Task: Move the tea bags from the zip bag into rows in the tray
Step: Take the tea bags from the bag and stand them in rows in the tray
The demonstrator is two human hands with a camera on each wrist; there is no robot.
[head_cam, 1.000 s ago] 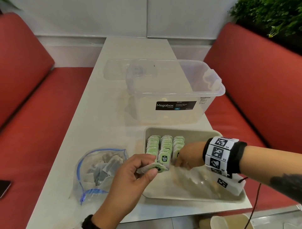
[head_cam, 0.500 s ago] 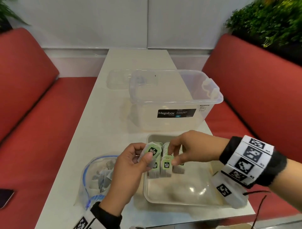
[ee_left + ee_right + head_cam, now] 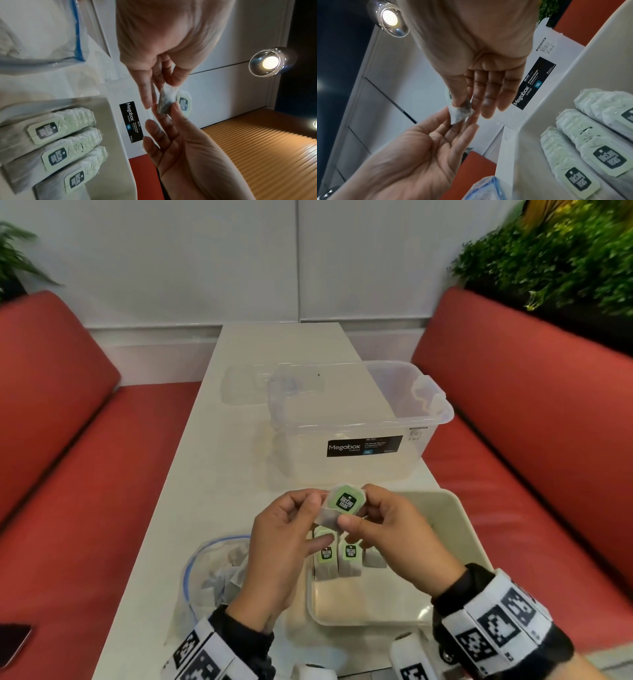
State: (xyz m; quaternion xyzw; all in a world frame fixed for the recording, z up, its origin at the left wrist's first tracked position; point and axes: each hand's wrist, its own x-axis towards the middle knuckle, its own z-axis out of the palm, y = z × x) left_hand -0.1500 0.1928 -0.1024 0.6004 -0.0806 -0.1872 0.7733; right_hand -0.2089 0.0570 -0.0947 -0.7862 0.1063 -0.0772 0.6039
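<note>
A tea bag (image 3: 344, 501) with a green tag is held up above the far left corner of the beige tray (image 3: 457, 529). My left hand (image 3: 318, 508) pinches its left side. From the right, my right hand (image 3: 358, 510) pinches it between thumb and forefinger. The left wrist view shows the tea bag (image 3: 165, 102) between both hands, and the right wrist view shows the tea bag (image 3: 460, 112) the same way. Three rows of tea bags (image 3: 346, 556) stand at the tray's far left, partly hidden by my hands. The zip bag (image 3: 212, 573) lies open left of the tray, with several tea bags inside.
A clear Megabox storage box (image 3: 359, 419) stands just beyond the tray, with its lid (image 3: 246, 385) behind it to the left. Red benches flank the narrow white table (image 3: 212, 474). A dark phone (image 3: 13, 642) lies on the left bench.
My left hand has lifted the tea bag from beside the tray's rows. My right hand left the rows and came up to take hold of the same bag.
</note>
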